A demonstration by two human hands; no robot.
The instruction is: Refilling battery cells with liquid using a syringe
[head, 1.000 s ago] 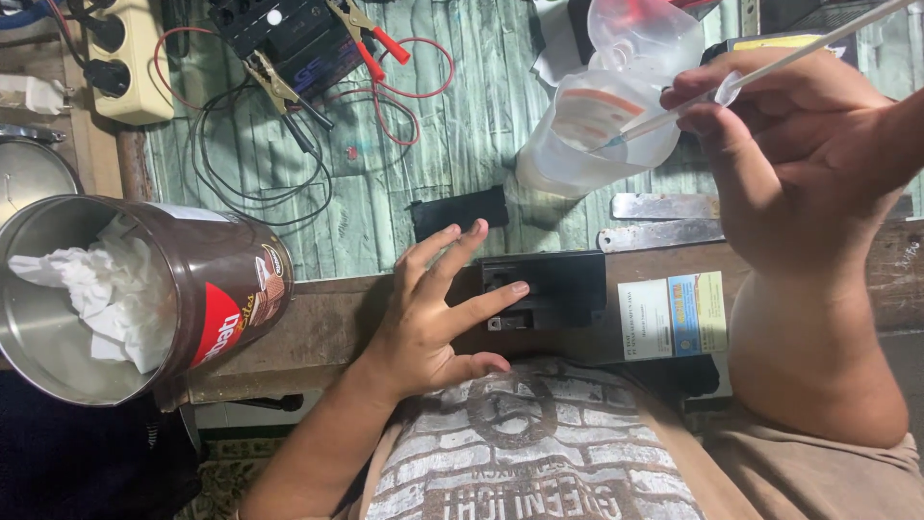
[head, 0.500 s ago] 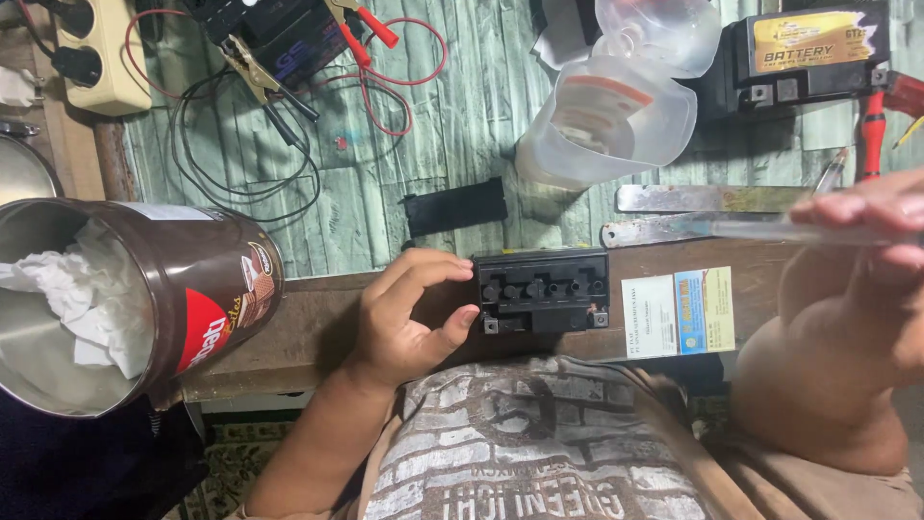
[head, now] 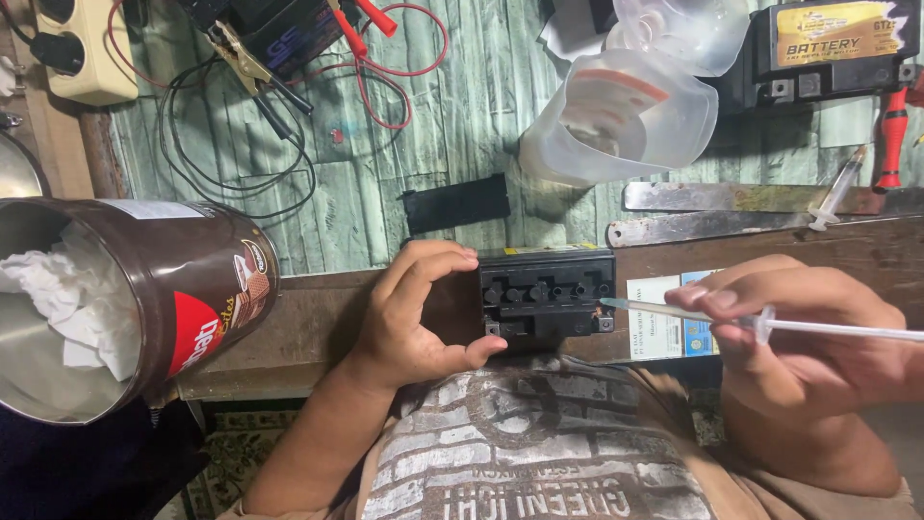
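1. Evenly and fairly brightly lit from above, with soft, short shadows.
2. Mild glare on the clear plastic jug [head: 616, 116] at upper centre and on the brown tin [head: 207, 299] at left.
3. Sharp in the centre; slightly soft and stretched towards the edges.
4. Faint motion blur along the syringe [head: 770, 323] at right.

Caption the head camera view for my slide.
Left hand steadies a small black battery; right hand aims a syringe at it.

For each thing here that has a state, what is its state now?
small black battery: cell holes uncovered, steadied by left hand
syringe: held in right hand, tip at the battery's right edge
brown tin can: open, crumpled white paper inside
clear plastic jug: lying on its side
second syringe: lying unheld
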